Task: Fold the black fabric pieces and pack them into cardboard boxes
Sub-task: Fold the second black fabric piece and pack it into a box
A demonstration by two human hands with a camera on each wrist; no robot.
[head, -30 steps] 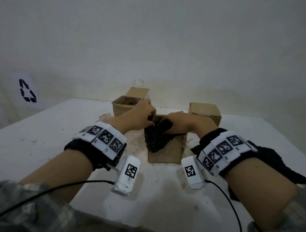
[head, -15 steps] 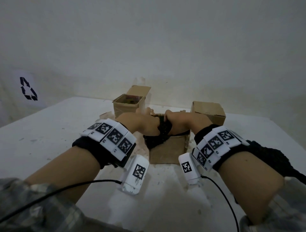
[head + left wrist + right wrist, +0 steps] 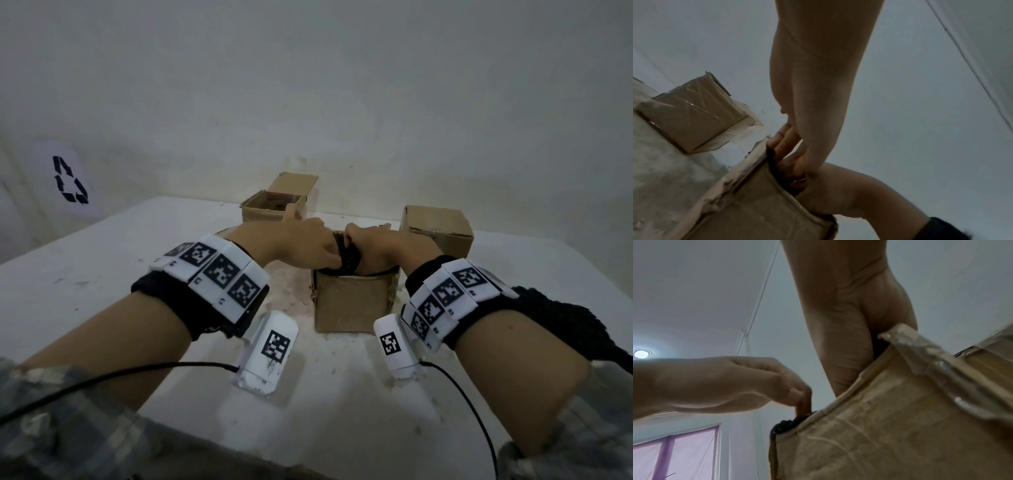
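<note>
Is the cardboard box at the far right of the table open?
No, the far right box has its top flaps shut flat.

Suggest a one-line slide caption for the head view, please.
Both hands, left hand and right hand, press black fabric into the near cardboard box.

A white table (image 3: 85,260) with a scuffed, stained top fills the near scene and runs to a plain pale wall (image 3: 342,85) on the far side. At the far left a black recycling symbol (image 3: 70,180) marks a white surface. Overhead, a round ceiling light (image 3: 641,353) glows, and a window (image 3: 674,456) covered in purple-tinted sheeting sits below it
</note>
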